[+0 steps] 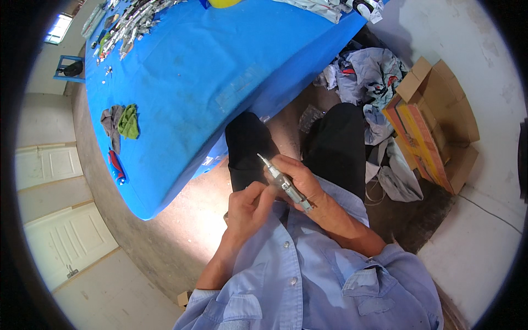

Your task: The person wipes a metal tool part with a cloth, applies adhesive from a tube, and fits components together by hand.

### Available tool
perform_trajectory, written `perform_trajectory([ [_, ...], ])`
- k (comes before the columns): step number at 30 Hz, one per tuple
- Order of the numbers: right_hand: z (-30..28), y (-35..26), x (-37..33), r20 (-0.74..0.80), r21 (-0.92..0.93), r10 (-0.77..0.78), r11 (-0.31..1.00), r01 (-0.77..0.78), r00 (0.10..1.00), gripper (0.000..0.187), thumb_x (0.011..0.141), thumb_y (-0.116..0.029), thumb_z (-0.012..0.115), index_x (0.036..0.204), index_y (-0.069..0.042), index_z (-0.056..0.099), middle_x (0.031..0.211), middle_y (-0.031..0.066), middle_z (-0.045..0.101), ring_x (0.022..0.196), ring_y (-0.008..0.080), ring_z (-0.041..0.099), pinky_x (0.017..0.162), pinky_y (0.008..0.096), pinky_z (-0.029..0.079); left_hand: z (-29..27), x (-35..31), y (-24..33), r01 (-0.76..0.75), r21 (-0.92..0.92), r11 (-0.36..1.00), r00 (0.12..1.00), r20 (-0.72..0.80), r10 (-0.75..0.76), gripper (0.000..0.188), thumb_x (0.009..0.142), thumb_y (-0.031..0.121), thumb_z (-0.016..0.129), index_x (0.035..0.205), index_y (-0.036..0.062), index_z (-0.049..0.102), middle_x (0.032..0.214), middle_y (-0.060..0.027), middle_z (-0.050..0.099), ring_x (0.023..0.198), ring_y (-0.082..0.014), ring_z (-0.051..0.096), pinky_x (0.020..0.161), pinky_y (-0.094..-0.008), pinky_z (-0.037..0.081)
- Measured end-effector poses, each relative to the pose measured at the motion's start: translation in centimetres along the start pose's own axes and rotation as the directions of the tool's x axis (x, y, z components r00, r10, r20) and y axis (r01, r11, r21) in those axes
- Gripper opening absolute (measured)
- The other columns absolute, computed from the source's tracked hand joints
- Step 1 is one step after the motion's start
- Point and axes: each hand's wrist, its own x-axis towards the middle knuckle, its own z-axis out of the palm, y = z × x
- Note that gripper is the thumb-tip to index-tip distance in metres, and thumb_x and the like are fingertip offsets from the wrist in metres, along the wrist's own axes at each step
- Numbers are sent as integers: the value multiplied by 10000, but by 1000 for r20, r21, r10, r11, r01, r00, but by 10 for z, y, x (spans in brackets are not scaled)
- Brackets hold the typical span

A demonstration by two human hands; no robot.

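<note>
My right hand (305, 184) is closed round a slim silver-and-white device (290, 190) with a narrow pointed tip, held above my lap. Its tip points up and to the left, and the exact kind of device is unclear. Close by on the left, my left hand (246, 212) has its fingers curled in and pressed together, the fingertips right beside the device. Whatever those fingers may pinch is hidden. Beneath both hands are my dark trousers (250, 143) and light blue shirt.
A blue-covered table (187, 99) stands ahead and left, bearing many slim silver pieces (135, 25), a green cloth (128, 122), a grey cloth (111, 124) and a red-and-blue object (116, 166). To the right are an open cardboard box (440, 126) and heaped pale fabric or plastic (374, 71) by the wall.
</note>
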Motion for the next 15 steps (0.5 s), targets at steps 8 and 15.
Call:
perform_trajectory([
  [8, 0, -12, 2, -134, 115, -42, 992, 58, 990, 338, 1086, -358, 517, 1124, -51, 654, 794, -17, 593, 573, 45, 506, 506, 193, 420, -3, -2, -7, 146, -80, 986, 988, -45, -150, 336, 1024, 228, 670, 768, 14, 635, 570, 22, 536, 535, -44, 468, 484, -254, 342],
  [15, 6, -32, -4, -234, -412, -374, 874, 257, 898, 284, 1052, -301, 620, 1109, -41, 719, 814, -56, 608, 696, 22, 536, 606, 220, 449, -7, 2, -6, 143, -80, 986, 985, -80, -150, 352, 1031, 254, 667, 793, -5, 652, 575, -1, 547, 546, -59, 479, 492, -258, 346],
])
